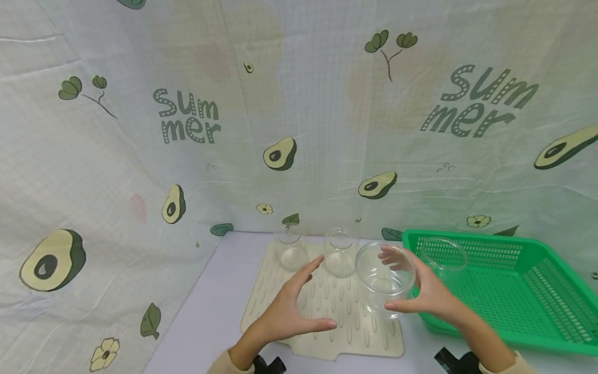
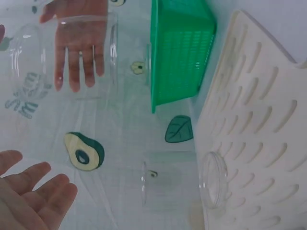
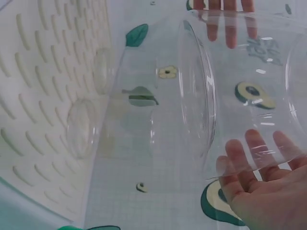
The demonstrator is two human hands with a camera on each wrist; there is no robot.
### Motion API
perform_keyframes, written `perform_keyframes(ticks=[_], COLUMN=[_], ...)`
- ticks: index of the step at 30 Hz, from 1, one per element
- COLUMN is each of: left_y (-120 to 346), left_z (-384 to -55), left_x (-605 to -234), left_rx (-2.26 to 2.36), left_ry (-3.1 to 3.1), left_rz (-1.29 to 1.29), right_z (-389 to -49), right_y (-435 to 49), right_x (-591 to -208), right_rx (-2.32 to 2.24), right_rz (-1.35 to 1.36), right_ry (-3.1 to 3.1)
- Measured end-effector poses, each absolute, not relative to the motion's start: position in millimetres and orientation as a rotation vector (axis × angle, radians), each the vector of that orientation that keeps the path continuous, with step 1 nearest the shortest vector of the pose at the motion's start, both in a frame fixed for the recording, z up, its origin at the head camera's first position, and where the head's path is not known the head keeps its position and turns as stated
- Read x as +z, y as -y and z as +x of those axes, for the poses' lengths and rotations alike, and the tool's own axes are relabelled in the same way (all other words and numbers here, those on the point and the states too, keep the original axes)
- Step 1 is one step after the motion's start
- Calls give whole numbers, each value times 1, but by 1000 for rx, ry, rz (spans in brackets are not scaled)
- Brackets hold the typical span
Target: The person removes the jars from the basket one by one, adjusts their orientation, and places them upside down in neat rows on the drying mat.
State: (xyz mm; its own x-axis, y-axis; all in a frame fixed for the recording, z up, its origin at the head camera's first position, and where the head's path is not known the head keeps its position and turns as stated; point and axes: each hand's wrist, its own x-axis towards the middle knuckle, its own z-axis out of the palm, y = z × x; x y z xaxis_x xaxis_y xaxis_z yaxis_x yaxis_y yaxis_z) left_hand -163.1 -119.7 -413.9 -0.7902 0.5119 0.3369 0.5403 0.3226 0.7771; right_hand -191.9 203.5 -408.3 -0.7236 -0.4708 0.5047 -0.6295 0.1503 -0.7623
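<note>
My right hand (image 1: 427, 291) grips a clear, round, straight-walled container (image 1: 377, 278), thumb at the near side and fingers behind its wall. The container is held upright in the air over the right part of a cream ridged mat (image 1: 327, 332). In the right wrist view, the fingers (image 3: 261, 165) lie along the see-through wall. My left hand (image 1: 294, 311) is apart from it, thumb and fingers spread, nothing between them. Two more clear containers, a left one (image 1: 291, 255) and a right one (image 1: 340, 259), stand at the back of the mat.
To the right is a green perforated basket (image 1: 504, 340), with another clear container (image 1: 444, 254) at its back left. The mat lies on a pale table (image 1: 196, 322). A cloth (image 1: 317, 104) printed with avocados and lettering hangs behind and at the left.
</note>
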Motion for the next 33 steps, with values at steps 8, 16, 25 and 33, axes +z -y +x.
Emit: perform_keyframes(ticks=[8,16,25,33], left_y=[102,88,70,57], left_z=[-147,-146,-156,-162], left_x=[-402,-393,-392,-392], left_rx=[-1472,-1328,-1105,-947], left_ry=[2523,2501,2487,2500], left_rz=[-900,-876,-896,-879], right_z=[-178,-164,-158,-159], right_y=[-187,-168,-155,-145], right_x=[-411,-417,-428,-436], right_rx=[1497,1481,1324,1120], right_rz=[1000,855,716,635], right_ry=[2316,2334,2350,2286])
